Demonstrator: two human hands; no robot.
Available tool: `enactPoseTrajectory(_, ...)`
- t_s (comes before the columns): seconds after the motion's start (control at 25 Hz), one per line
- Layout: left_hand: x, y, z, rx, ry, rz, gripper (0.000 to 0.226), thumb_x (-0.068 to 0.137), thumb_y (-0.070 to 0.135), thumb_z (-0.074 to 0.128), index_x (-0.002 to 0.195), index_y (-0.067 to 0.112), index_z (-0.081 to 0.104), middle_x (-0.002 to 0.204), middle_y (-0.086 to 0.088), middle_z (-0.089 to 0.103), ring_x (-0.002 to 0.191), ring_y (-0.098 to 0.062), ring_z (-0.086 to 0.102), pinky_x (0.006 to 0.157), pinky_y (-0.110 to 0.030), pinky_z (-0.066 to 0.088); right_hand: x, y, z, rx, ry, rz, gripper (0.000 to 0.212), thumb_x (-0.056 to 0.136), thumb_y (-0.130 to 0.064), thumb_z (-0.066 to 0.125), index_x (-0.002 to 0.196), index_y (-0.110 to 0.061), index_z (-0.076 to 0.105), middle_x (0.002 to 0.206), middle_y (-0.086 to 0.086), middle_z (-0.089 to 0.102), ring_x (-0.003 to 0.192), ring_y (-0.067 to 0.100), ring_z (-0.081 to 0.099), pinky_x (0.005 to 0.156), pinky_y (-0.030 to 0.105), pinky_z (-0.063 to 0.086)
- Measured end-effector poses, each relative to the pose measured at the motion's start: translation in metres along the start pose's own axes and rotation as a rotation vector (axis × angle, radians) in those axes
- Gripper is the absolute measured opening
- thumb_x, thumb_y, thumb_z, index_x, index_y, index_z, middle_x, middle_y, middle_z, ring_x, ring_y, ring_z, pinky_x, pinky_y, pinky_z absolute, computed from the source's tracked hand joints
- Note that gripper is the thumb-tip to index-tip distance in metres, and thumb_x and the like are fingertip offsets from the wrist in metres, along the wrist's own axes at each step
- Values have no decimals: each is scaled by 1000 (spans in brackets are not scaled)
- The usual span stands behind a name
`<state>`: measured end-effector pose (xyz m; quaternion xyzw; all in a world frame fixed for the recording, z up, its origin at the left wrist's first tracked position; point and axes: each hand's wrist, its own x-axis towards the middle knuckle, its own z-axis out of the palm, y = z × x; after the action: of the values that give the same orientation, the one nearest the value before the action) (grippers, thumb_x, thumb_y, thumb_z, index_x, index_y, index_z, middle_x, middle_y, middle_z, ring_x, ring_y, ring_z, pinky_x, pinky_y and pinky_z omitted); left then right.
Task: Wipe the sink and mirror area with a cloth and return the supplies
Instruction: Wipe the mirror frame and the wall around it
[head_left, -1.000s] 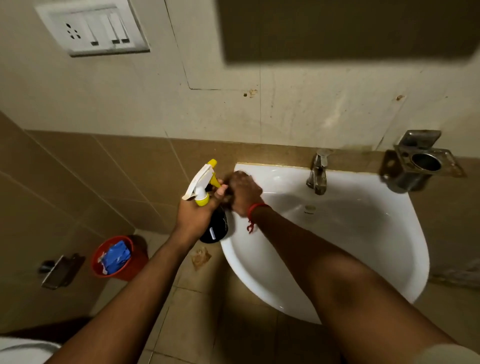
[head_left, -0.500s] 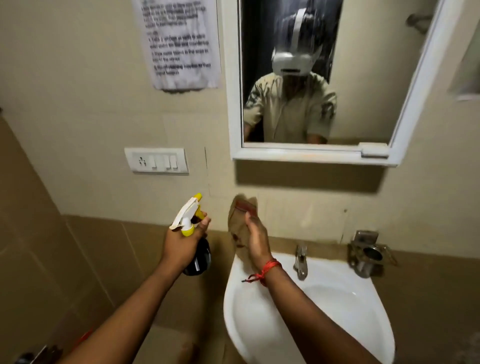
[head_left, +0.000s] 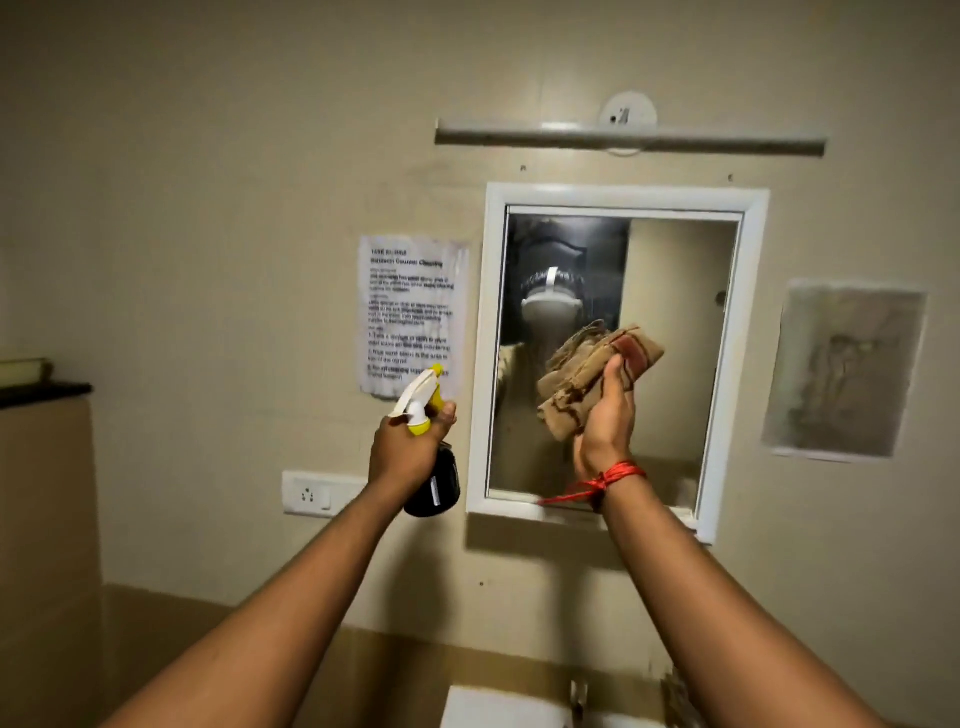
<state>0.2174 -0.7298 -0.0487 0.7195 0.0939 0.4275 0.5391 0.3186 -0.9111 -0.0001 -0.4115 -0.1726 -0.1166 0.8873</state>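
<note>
Ledge (head_left: 44, 387): far left edge of the frame at mid-height, a dark shelf top with a pale flat thing lying on it.
Switch plate (head_left: 307, 493): white, on the wall left of centre, just behind the left forearm.
Printed notice (head_left: 413, 312): white sheet of blurred black text stuck to the wall, just left of the mirror frame.
Left hand (head_left: 408, 449): raised left of centre, fingers wrapped round the neck of the spray bottle.
Spray bottle (head_left: 431, 457): white and yellow trigger head above the fist, dark body hanging below it, nozzle tilted toward the upper right; it sits in front of the mirror's lower left corner.
Mirror (head_left: 670, 338): white-framed, centre of the frame, reflecting the person's torso and the head-worn camera.
Light bar (head_left: 628, 137): long pale tube fixed across the wall above the mirror.
Cloth (head_left: 587, 379): tan, folded and bunched, with a reddish stripe at its upper right; held up in front of the mirror glass, though contact with the glass cannot be told.
Right hand (head_left: 608, 421): centre of the frame, closed on the cloth from below, thumb pressed on its front.
Red thread (head_left: 602, 486): tied round the right wrist, loose ends trailing left.
Stained sheet (head_left: 844, 371): grey and blotched, on the wall at right.
Sink (head_left: 498, 709): white rim just visible at the bottom centre edge.
</note>
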Motion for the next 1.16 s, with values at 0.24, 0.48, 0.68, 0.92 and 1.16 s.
enactPoseTrajectory(0.24, 64, 52, 22, -6, 51, 53, 69, 62, 81, 60, 96, 21, 72, 91, 1, 81, 90, -22, 75, 90, -48, 59, 54, -35, 46, -402, -173, -347, 37, 102, -28, 51, 139, -30, 48, 132, 8, 62, 120, 23, 60, 103, 39, 49)
enactPoseTrajectory(0.48, 108, 72, 40, 33, 113, 130, 66, 67, 80, 58, 95, 22, 70, 90, 1, 80, 89, -22, 74, 88, -49, 59, 113, -41, 74, -540, -245, -652, 76, 90, -9, 46, 157, -36, 19, 168, 3, 10, 153, 26, 21, 118, 44, 36)
enactPoseTrajectory(0.68, 134, 71, 47, 77, 202, 188, 60, 76, 76, 60, 102, 23, 72, 91, 3, 79, 88, -20, 74, 83, -40, 59, 144, -43, 81, -701, -283, -772, 78, 88, -9, 43, 157, -35, 17, 168, 0, -1, 156, 24, 5, 118, 32, 27)
enactPoseTrajectory(0.92, 162, 70, 34, 70, 267, 224, 46, 87, 61, 66, 100, 18, 73, 88, -2, 77, 82, -21, 70, 65, -27, 50, 149, -36, 115, -1136, -352, -1030, 85, 85, -9, 48, 159, -27, 11, 168, 3, -3, 156, 23, -5, 125, 40, 4)
enactPoseTrajectory(1.16, 184, 54, 19, -47, 137, 294, 40, 80, 66, 67, 96, 29, 70, 92, -1, 79, 90, -23, 74, 84, -47, 61, 178, -42, 192, -1595, -374, -1132, 80, 91, -34, 41, 160, -15, 6, 168, 5, 3, 156, 24, -2, 125, 52, 0)
